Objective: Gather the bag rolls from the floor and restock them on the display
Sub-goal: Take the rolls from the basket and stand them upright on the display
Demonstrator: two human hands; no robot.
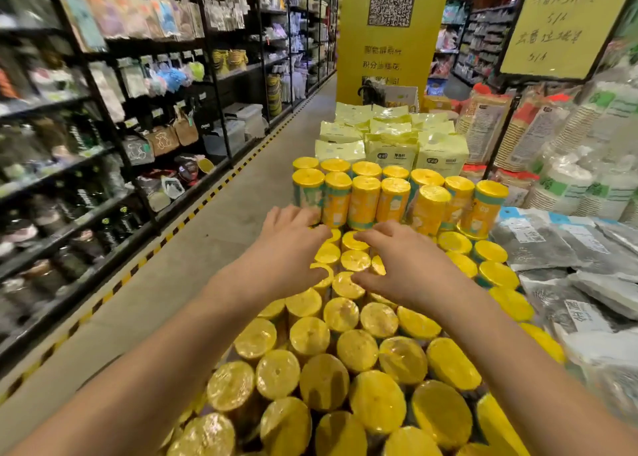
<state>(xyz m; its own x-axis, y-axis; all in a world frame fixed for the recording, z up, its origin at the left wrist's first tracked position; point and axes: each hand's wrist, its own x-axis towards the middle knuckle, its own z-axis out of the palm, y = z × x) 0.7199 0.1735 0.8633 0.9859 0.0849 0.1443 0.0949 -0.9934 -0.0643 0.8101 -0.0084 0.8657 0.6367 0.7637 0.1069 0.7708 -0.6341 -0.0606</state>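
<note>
**Left of the rolls.** Dark shelving (103,145) stands across the aisle floor (207,248) from the bag rolls (355,348). It plays no part in the work.

**Task item.** The bag rolls are yellow-capped and film-wrapped. They stand upright and tightly packed on the display, and a second tier (393,196) is stacked on the far rows.

**Left hand** (293,252). It lies palm down on the roll tops near the block's left edge, just short of the second tier. The fingers (310,229) are straight and spread and grip nothing.

**Right hand** (407,269). It lies palm down just beside the left hand, toward the block's centre. The fingers are slightly bent with the tips resting on caps, and nothing is held.

**Right of the rolls.** Grey flat packs (552,241) lie against the block.

**Judged step.** The hands appear to be pressing and levelling rolls already placed.

**Risks.**
- One second-tier roll already leans. A forward push from either hand could topple that row, since each roll stands only on the caps below.
- No lip is visible along the block's left edge. Sideways pressure there could send outer rolls down to the aisle floor.
- The glossy film may let the palms slip under uneven pressure.
</note>
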